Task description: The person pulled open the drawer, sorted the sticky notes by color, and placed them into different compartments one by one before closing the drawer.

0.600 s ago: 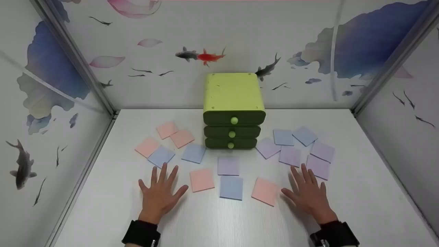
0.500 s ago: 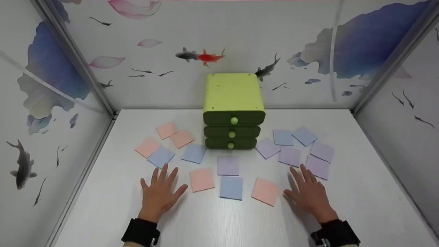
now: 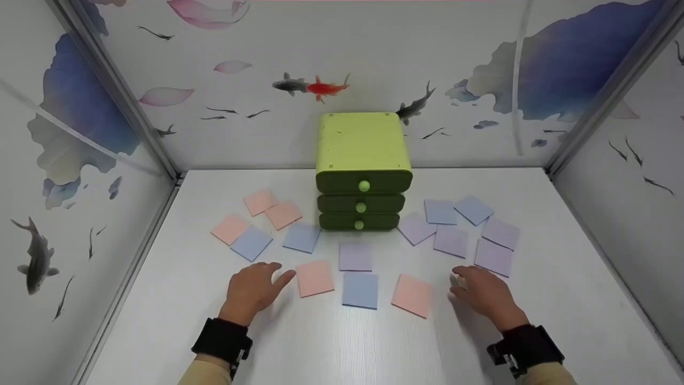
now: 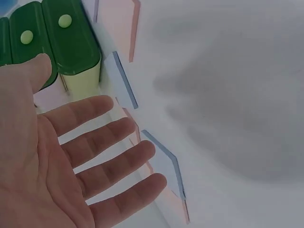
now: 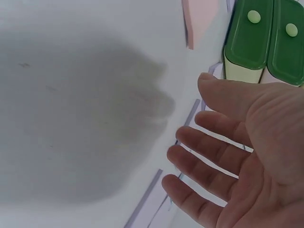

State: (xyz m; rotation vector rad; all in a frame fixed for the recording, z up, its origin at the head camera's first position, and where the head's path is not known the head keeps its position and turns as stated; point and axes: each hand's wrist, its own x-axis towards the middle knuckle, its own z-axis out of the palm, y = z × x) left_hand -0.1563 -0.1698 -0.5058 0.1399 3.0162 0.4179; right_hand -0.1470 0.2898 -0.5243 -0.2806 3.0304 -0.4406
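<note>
Now my left hand (image 3: 252, 289) hovers over the white table (image 3: 331, 347), fingers loosely spread and holding nothing, just beside a pink sticky note (image 3: 315, 278). Likewise my right hand (image 3: 482, 295), fingers spread, hangs near a purple sticky note (image 3: 493, 256), below the green drawer chest (image 3: 363, 171).
</note>
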